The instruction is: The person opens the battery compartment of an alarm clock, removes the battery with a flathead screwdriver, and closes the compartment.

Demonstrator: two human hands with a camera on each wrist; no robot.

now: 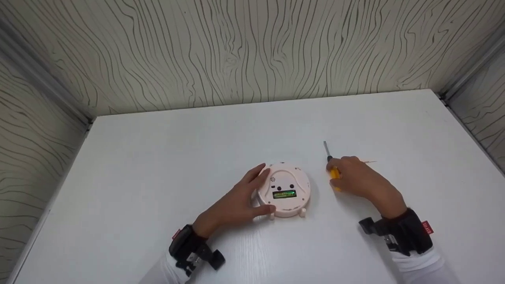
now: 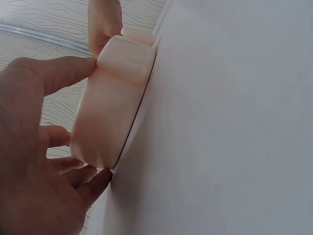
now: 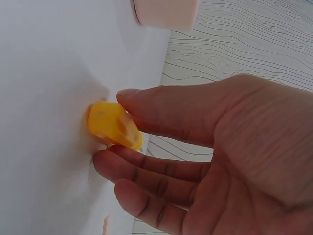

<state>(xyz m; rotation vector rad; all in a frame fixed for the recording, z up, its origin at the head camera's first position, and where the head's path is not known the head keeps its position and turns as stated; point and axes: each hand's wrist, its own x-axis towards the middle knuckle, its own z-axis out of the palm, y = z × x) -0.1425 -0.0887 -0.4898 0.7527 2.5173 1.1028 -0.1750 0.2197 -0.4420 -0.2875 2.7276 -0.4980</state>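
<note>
A round pale pink alarm clock (image 1: 283, 177) lies face down on the white table, its two small feet toward me. In its back, a green battery (image 1: 284, 194) sits in an uncovered slot. My left hand (image 1: 236, 201) holds the clock by its left side, with the thumb at the near edge and the fingers round the far edge; the left wrist view shows the clock's side wall (image 2: 105, 112). To the right, my right hand (image 1: 357, 177) pinches the yellow handle of a screwdriver (image 1: 335, 173) between thumb and fingers, low over the table. The metal shaft points away from me.
Just beyond my right hand lies a small thin pink piece (image 1: 367, 161), partly hidden by the hand; its edge (image 3: 105, 225) shows in the right wrist view. The white table (image 1: 165, 157) is bordered by wood-grain panels (image 1: 236, 55) at the back and sides.
</note>
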